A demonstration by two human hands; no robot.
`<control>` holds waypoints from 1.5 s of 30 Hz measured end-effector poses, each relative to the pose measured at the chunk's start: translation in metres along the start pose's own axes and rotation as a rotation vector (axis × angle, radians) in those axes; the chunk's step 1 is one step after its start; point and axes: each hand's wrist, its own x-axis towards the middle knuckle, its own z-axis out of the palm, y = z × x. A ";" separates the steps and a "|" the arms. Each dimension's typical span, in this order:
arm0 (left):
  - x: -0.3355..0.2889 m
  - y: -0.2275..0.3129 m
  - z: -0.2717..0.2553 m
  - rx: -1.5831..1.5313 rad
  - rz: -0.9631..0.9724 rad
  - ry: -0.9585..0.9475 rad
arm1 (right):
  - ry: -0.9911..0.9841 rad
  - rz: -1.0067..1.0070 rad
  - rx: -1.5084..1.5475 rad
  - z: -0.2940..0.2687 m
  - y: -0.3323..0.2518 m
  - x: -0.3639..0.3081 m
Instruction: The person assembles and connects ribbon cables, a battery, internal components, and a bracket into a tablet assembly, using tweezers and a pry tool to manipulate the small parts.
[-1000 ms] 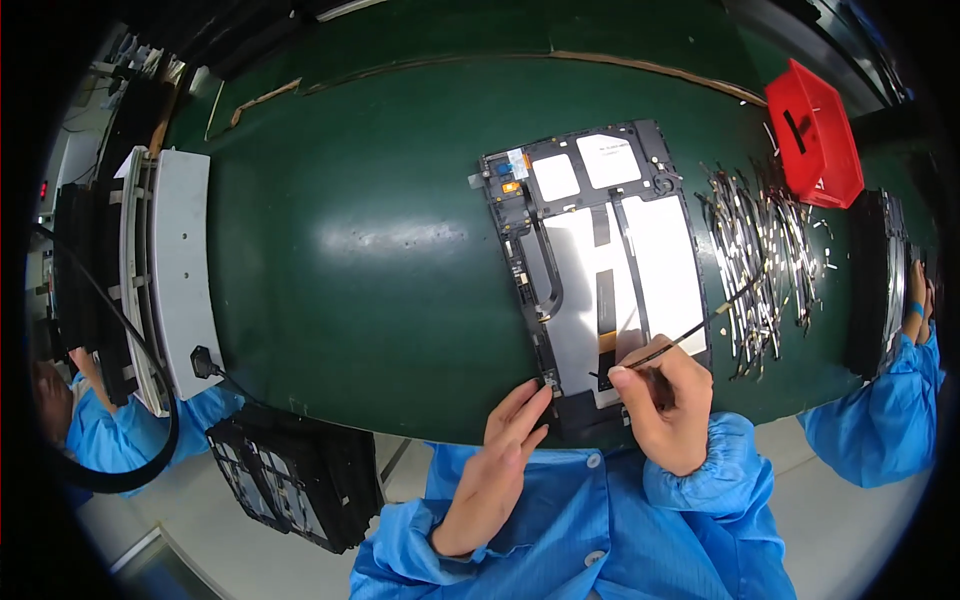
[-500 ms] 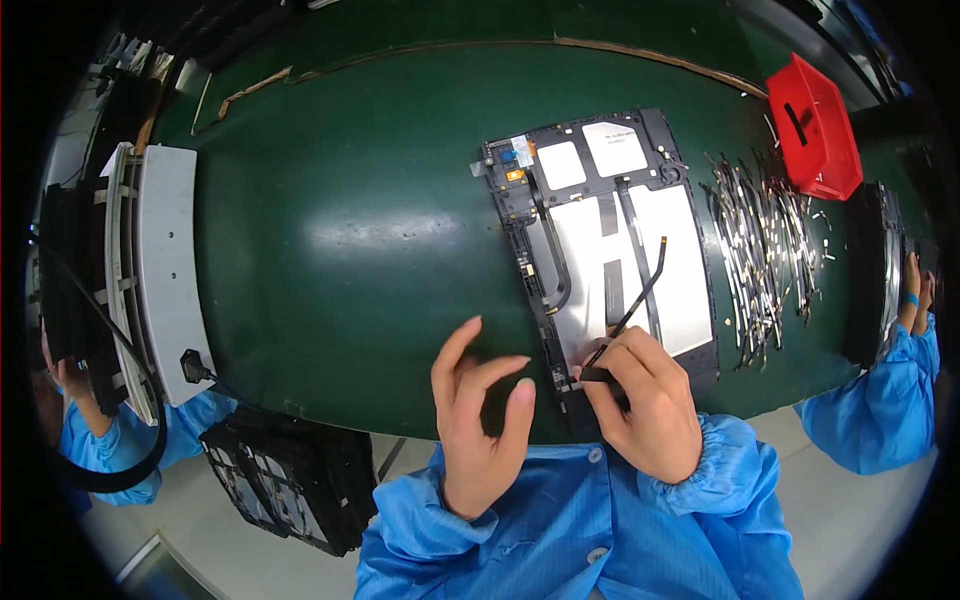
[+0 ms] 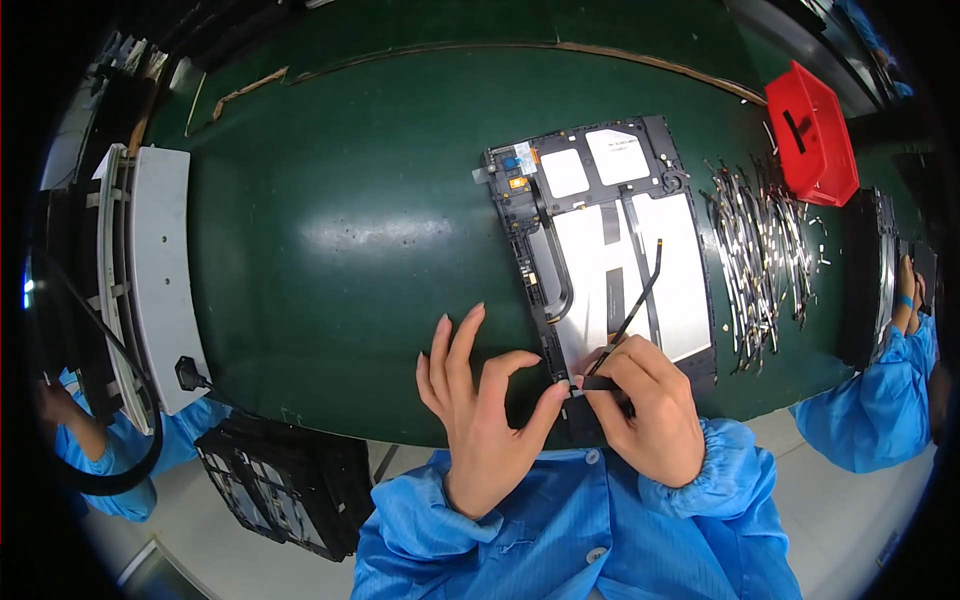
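A tablet-like device frame [image 3: 682, 257], black-edged with silver plates and small boards inside, lies tilted on the green table. Over its lower part, my right hand [image 3: 650, 405] pinches a thin black flex cable [image 3: 640, 300]. The cable's far end rises at an angle above the silver plate, while its near end shows as a dark flat piece between the fingertips. My left hand [image 3: 490, 410] is at the frame's lower left edge, fingers spread, with the thumb tip touching or nearly touching the edge by the right fingertips. Nothing shows in the left hand.
Right of the frame lies a pile of similar thin cables [image 3: 755, 260], with a red bin [image 3: 815, 135] behind it. A grey-white panel stack [image 3: 165, 270] and a black plug [image 3: 190, 374] stand at left. Black frames [image 3: 290, 485] are stacked below the table edge. Blue-sleeved people work at both sides.
My left hand has opened wider, and its thumb has moved right to the frame's lower edge. My right hand keeps its pinch on the cable, almost in place.
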 end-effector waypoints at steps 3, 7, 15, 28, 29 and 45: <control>-0.003 -0.003 0.000 -0.014 0.013 -0.006 | -0.025 -0.038 0.018 -0.004 0.001 0.002; -0.006 -0.005 0.000 -0.001 0.044 -0.012 | -0.079 -0.045 0.049 -0.006 0.000 0.003; -0.005 -0.002 0.004 0.061 0.065 -0.012 | -0.082 -0.028 0.019 -0.006 -0.001 0.004; -0.002 0.001 0.006 0.061 0.081 -0.023 | -0.014 -0.072 0.009 0.002 0.001 0.001; -0.002 0.001 0.006 0.065 0.086 -0.025 | -0.007 -0.076 0.002 0.002 0.001 0.002; -0.007 -0.004 -0.006 -0.052 0.102 -0.055 | -0.155 -0.034 0.190 -0.013 0.001 0.003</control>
